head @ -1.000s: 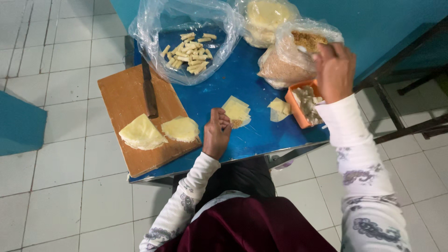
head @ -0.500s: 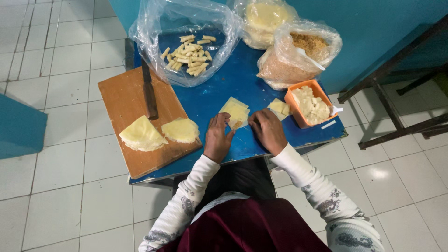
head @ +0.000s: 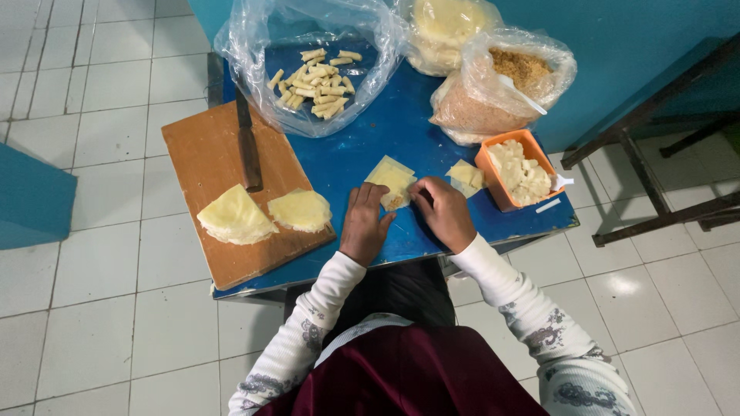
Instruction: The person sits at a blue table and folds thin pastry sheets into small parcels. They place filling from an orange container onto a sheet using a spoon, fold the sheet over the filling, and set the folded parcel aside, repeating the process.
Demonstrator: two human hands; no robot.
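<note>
A pale yellow square wrapper [head: 391, 179] lies flat on the blue table [head: 362, 154]. My left hand [head: 364, 223] rests at its near left corner, fingers spread on it. At the wrapper's near right edge my right hand [head: 443, 211] presses with its fingertips. A second wrapper piece [head: 466, 177] lies just right of my right hand. Beside that stands an orange tub [head: 497, 183] of pale filling with a white spoon in it.
A wooden cutting board [head: 208, 154] at the left carries a knife [head: 247, 146] and two stacks of wrappers [head: 235, 218]. An open plastic bag [head: 254, 46] at the back holds several finished rolls [head: 312, 81]. Bags of breadcrumbs [head: 493, 92] and wrappers [head: 451, 23] sit behind. A dark metal frame [head: 655, 139] stands right.
My right hand came down from the breadcrumb bag and tub to the wrapper. Both hands have closed in on the wrapper's near edge. The left hand barely moved.
</note>
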